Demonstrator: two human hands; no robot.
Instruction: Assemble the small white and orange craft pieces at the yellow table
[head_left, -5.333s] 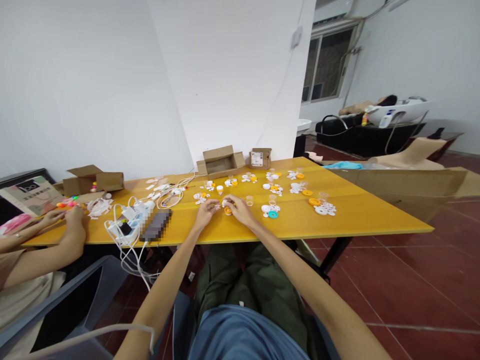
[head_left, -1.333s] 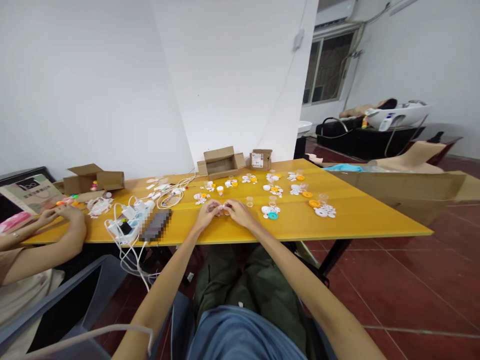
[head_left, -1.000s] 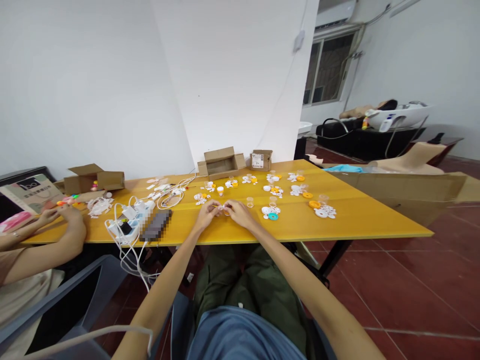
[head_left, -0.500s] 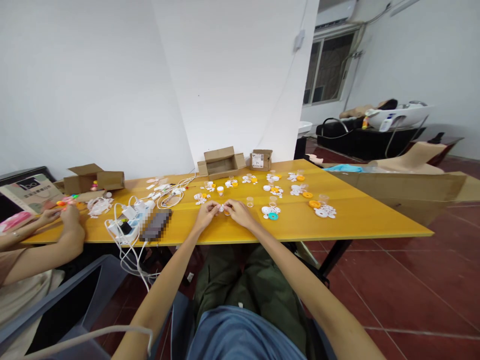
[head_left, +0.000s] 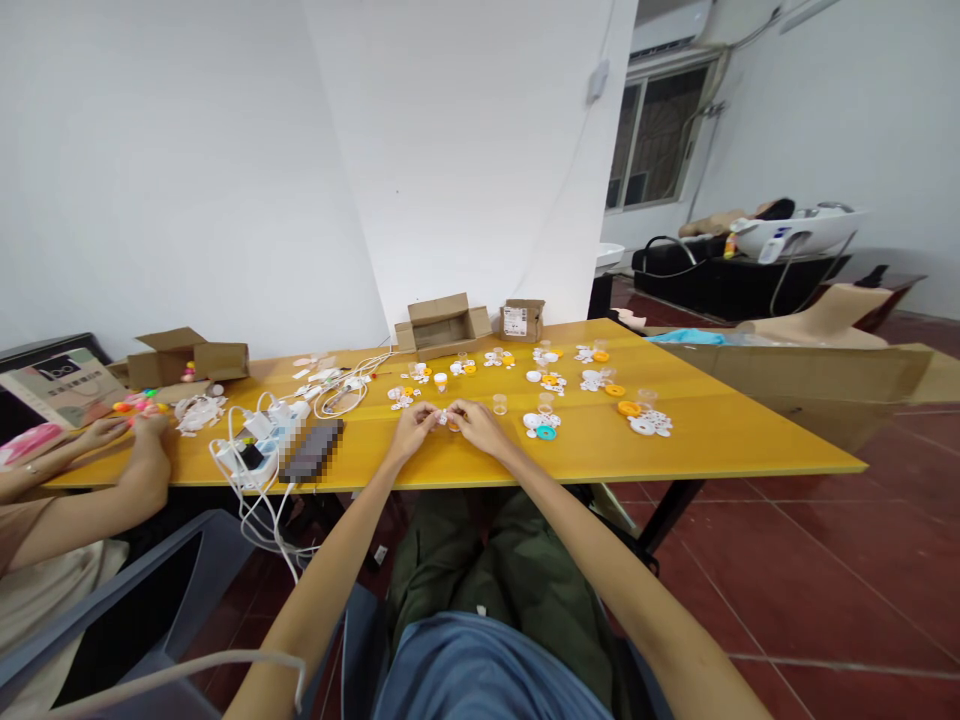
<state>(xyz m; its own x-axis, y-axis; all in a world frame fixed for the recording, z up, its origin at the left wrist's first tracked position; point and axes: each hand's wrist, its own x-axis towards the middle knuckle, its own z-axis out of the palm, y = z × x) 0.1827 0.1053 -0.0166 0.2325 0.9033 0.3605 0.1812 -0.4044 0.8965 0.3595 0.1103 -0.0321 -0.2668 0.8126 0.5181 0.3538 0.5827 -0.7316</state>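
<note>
Near the table's front edge, my left hand (head_left: 414,430) and my right hand (head_left: 477,428) meet, fingers pinched on a small white plastic part (head_left: 442,416). Its exact shape is too small to make out, and the fingertips partly cover it. Some orange shows just below the right fingertips. Beyond my hands stands a small white-and-orange cup-like piece (head_left: 440,382). A clear plastic cup (head_left: 499,404) is right of my right hand. Farther right, a teal ring (head_left: 546,433) lies with white discs (head_left: 531,421).
Groups of white and orange plastic parts (head_left: 592,379) spread over the yellow table (head_left: 720,440). Two cardboard boxes (head_left: 444,335) stand at the back. Left are a power strip (head_left: 274,440) with cables and a blurred dark device (head_left: 311,450). Another person's hands (head_left: 146,425) handle colourful pieces at far left.
My hands stay in nearly the same place, with the white part slightly shifted between the fingers. At far left, the other person's hand has moved a little.
</note>
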